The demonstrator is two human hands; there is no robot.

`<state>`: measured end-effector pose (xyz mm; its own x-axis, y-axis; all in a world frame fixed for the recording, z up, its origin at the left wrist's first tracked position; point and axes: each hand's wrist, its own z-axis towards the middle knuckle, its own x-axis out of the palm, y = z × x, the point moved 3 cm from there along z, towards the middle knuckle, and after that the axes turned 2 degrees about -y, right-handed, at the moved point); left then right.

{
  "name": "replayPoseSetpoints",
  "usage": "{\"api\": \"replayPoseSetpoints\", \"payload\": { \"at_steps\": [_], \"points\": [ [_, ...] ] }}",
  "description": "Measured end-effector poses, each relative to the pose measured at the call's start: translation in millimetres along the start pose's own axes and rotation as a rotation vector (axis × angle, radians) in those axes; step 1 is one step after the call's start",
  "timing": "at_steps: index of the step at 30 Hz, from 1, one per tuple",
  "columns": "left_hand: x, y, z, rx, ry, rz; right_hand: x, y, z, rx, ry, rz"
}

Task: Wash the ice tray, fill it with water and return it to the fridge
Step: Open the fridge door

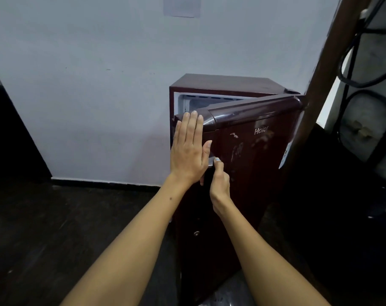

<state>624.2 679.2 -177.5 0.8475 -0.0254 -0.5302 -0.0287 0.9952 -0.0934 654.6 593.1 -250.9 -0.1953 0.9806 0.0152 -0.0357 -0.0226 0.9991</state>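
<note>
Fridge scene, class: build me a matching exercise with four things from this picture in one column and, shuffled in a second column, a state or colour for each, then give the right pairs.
Column one:
1. left hand
2. right hand
3. fridge door
4. wall

Column two:
A. partly open, dark maroon
B. pale, with a paper sheet stuck high up
C. flat, fingers straight, against the door's edge
D. curled round the door handle

Pairs: 1-C, 2-D, 3-A, 4-B
</note>
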Motion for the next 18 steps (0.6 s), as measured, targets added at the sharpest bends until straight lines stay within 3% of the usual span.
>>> {"api": "replayPoseSetpoints", "payload": {
  "at_steps": [5, 9, 14, 18],
  "points": [
    [-23, -44, -21, 0.093, -0.005, -0.078, -43, -2, -30, -0.034, -0.181, 0.017],
    [-41, -75, -44, 0.162, -0.046, -0.238, -74, -6, -56, -0.225, -0.429, 0.012],
    [-37, -81, -81, -0.1, -0.126, -0.413, -115, -20, -77, -0.452, -0.575, -0.187],
    [-17, -83, -101, -0.267, -0.034, -0.472, -149, -24, -86, -0.493, -0.698, -0.165]
  ]
}}
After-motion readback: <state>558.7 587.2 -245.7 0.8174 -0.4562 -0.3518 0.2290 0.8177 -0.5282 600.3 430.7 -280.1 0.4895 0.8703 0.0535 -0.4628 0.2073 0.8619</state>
